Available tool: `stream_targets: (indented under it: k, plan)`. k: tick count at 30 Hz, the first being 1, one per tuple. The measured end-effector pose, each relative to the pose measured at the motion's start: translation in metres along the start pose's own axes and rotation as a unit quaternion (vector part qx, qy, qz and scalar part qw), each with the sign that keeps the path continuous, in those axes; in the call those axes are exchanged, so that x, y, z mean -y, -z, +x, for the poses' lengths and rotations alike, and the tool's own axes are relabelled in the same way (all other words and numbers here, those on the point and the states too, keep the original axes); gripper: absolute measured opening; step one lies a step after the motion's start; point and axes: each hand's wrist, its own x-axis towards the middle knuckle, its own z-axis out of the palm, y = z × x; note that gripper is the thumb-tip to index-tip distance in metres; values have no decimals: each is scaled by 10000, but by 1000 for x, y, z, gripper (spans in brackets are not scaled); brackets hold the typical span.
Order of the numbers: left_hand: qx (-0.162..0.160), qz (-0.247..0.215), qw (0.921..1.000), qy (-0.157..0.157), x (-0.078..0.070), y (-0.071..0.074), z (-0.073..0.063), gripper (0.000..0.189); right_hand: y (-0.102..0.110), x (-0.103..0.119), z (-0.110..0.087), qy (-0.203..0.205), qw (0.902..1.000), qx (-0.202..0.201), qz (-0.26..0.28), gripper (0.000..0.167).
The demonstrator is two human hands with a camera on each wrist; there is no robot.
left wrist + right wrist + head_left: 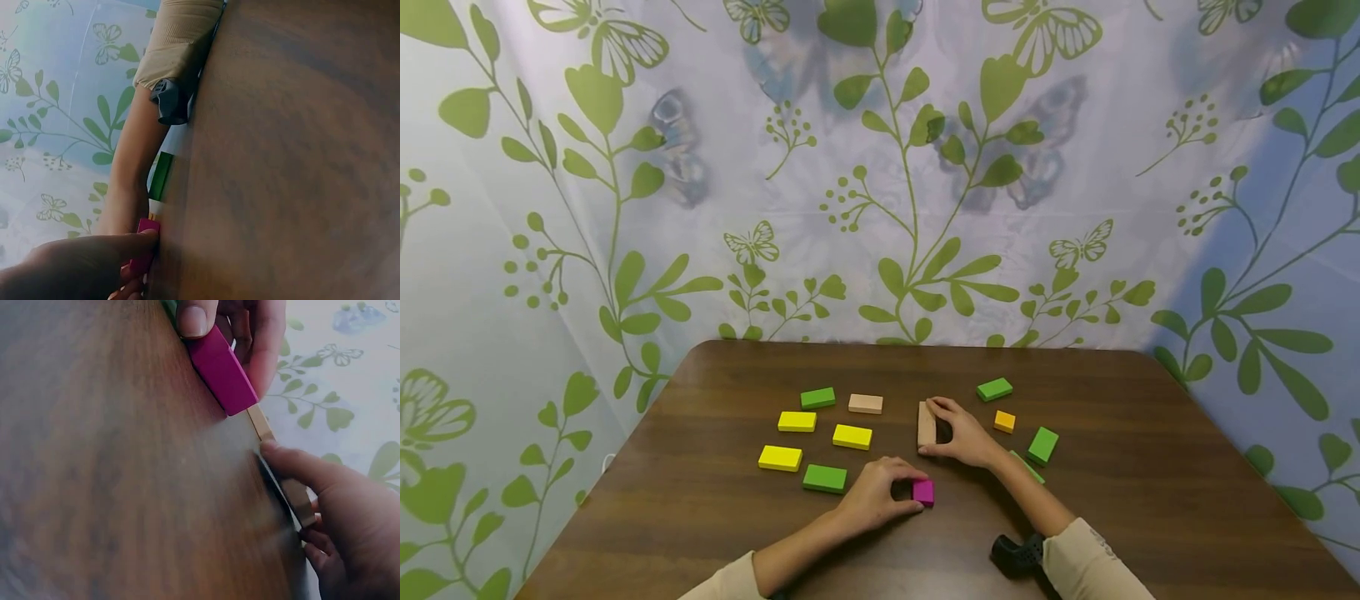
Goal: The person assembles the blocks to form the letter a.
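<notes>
My left hand [876, 493] pinches a small magenta block [923, 492] between thumb and fingers, low over the table's near middle. In the right wrist view the same magenta block [225, 375] shows large, with the left thumb on its near side. Farther back and to the right, my right hand [962, 435] holds a plain wooden block [927, 425] by its two ends, thumb at the near end and fingers at the far one. This wooden block [299, 501] also appears under the right thumb in the right wrist view.
Left of the hands lie several yellow blocks [780, 458], two green blocks [824, 478] and another plain wooden block [866, 404]. To the right are an orange block [1004, 422] and green blocks [1042, 446], one partly behind the right forearm. A patterned curtain [880, 208] hangs behind the brown table [700, 500].
</notes>
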Motion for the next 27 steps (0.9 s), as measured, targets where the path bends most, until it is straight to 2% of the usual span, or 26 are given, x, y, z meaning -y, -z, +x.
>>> stream_targets:
  k: [4, 9, 12, 18, 27]
  plan:
    - [-131, 73, 9998, 133, 0, 0, -5, 37, 0, -2, -1, 78, 9996, 276, 75, 92]
    - [-389, -38, 9984, 416, -1, 0, -7, 30, 0, -5, -2, 181, 9986, 426, 250, 75]
    - [-596, 28, 9970, 501, 0, -1, -3, 28, 0, -7, -2, 245, 9986, 400, 240, 66]
    - [-902, 144, 9926, 796, 4, -5, 8, 29, 0, -9, -3, 229, 9990, 338, 206, 66]
    - [-1096, 249, 9891, 949, 8, -9, 21, 32, 0, -8, -2, 143, 9991, 289, 281, 66]
